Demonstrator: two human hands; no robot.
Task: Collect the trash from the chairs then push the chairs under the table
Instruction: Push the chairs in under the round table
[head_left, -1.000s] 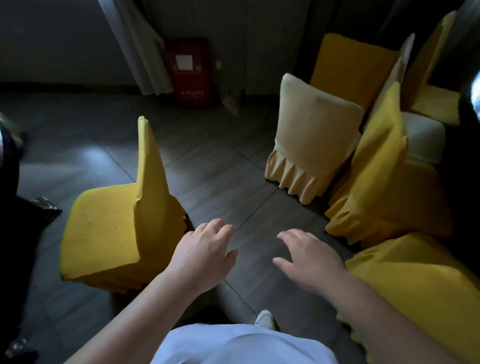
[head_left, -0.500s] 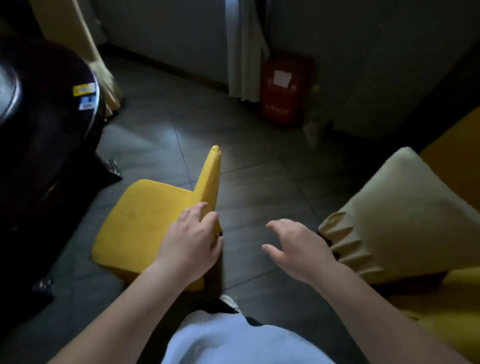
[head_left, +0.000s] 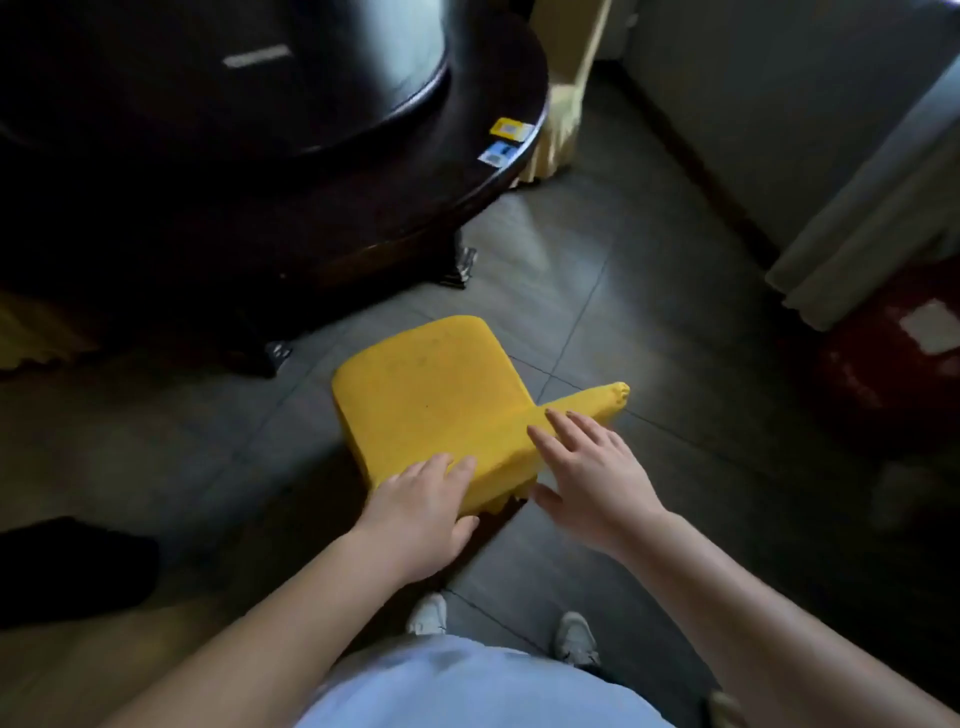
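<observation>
Two hands on a yellow chair beside the dark round worktop

The left hand (head_left: 423, 512) curls its grip over the backrest top of the yellow fabric-covered chair (head_left: 431, 400); the right hand (head_left: 592, 475) lies with fingers spread flat against the backrest just beside it. Beyond the hands, the chair's seat faces the dark glossy round wooden worktop (head_left: 311, 208), standing apart from it on the grey tiled floor (head_left: 597, 291). A yellow sticker (head_left: 511, 128) and a blue sticker (head_left: 497, 154) sit near the worktop's rim, their writing unreadable.

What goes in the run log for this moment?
phase: pushing chair | left hand: gripping yellow chair backrest | right hand: flat against backrest | seat: no trash visible | table: ahead
</observation>
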